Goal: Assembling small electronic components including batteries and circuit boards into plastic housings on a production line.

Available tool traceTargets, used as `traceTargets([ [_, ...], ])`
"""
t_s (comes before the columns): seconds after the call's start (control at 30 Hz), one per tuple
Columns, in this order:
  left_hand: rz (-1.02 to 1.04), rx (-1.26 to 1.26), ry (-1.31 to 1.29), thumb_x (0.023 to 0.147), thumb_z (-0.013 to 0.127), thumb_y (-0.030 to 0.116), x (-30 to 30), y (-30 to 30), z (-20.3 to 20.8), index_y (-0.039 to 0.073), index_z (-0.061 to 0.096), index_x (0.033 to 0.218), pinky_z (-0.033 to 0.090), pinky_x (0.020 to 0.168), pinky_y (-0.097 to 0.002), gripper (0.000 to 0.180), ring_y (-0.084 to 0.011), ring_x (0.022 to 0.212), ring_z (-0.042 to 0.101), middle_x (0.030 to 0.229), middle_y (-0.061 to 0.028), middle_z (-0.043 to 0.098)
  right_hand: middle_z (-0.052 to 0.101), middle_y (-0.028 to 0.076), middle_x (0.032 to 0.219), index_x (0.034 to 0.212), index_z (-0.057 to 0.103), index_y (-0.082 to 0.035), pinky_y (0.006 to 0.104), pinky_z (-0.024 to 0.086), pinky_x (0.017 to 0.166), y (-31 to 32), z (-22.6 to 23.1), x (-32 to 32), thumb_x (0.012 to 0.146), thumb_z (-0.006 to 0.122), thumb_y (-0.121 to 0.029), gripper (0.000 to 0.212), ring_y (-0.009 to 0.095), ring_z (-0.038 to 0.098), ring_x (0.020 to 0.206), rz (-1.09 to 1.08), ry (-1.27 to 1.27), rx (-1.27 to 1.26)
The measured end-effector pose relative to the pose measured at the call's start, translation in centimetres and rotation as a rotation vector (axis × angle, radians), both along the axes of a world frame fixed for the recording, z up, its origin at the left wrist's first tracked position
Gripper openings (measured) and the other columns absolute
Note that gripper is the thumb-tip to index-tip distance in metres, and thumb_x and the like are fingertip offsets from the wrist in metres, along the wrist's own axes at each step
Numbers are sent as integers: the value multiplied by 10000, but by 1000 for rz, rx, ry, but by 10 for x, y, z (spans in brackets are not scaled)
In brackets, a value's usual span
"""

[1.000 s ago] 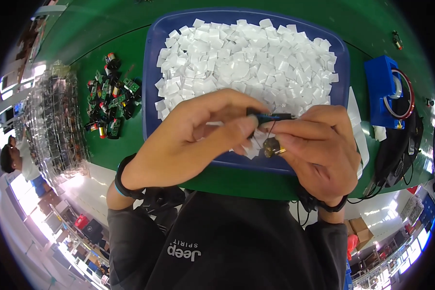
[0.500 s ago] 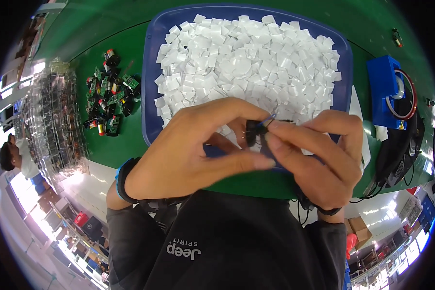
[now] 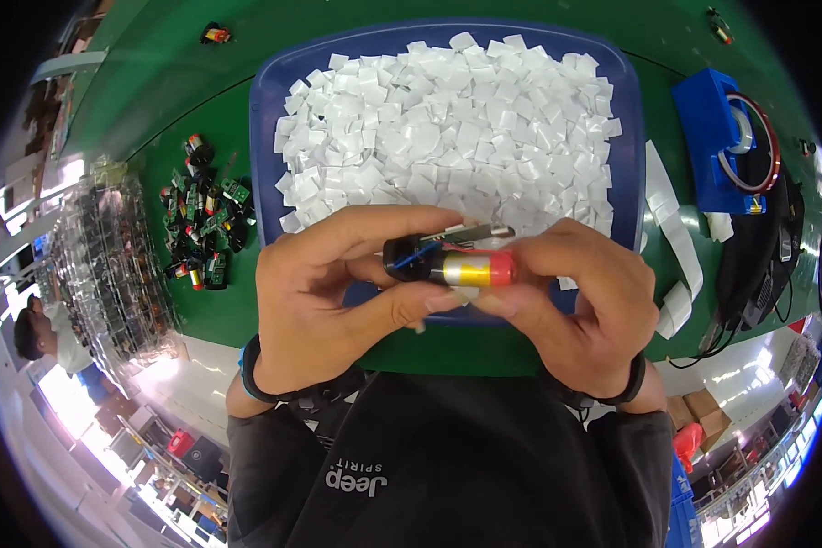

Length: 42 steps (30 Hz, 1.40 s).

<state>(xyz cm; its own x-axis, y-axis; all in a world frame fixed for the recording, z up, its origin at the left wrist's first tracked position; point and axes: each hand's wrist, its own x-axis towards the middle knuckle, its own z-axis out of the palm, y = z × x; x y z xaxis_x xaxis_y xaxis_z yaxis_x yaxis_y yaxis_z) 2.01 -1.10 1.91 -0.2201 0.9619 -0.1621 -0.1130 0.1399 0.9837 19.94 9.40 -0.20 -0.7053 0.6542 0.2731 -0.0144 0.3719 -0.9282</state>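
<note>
In front of the tray I hold a small battery assembly [image 3: 466,268] level between my two hands. It is a gold and red cylinder with a black end piece, a thin blue wire and a small circuit board along its far side. My left hand [image 3: 306,288] pinches the black end and near side with thumb and fingers. My right hand [image 3: 598,297] has its thumb and fingertips closed on the red end. A bit of white shows under the cylinder by the thumb tips; what it is I cannot tell. Behind them lies a heap of white square pieces [image 3: 447,119].
The blue tray [image 3: 263,128] holds the white squares. Left of it lies a pile of similar battery and board assemblies [image 3: 205,215]. To the right are a blue tape dispenser [image 3: 699,119], a curling white strip [image 3: 671,228] and a black bag [image 3: 749,274]. Stacked clear packaging [image 3: 110,247] stands far left.
The battery assembly has turned so its gold and red side shows lengthwise. My right hand has moved from its wires to its red end. The view has shifted, showing the white strip more fully.
</note>
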Motion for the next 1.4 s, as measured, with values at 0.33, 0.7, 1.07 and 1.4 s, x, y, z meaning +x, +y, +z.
traceTargets([
  [0.33,-168,126,722,686,821,30,-4,3,12,-57,675,1091,535,621,-281,439,-202,753,666,924,-155,712,660,127,741,916,633,78,227,447,489,-6,-1,0,825,729,-13,161,146,631,579,25,71,-178],
  [0.7,-119,316,913,665,800,-8,-2,2,1,-73,681,1050,509,679,-293,409,-240,757,657,908,-153,709,662,134,769,944,620,85,213,465,482,-6,0,-2,861,690,11,131,144,637,576,41,18,-377],
  [1.07,-122,271,1017,664,802,4,-1,9,2,-7,691,1011,482,634,-298,365,-225,714,619,827,-101,681,599,122,1069,884,644,16,226,500,612,7,-4,-2,748,754,76,185,142,613,823,-92,-82,97],
  [1.4,-265,185,897,695,773,10,-5,14,13,13,683,959,478,638,-304,280,-217,743,620,879,-84,679,601,132,1062,893,642,11,242,501,651,9,-5,-2,762,730,80,172,155,603,793,-2,5,39],
])
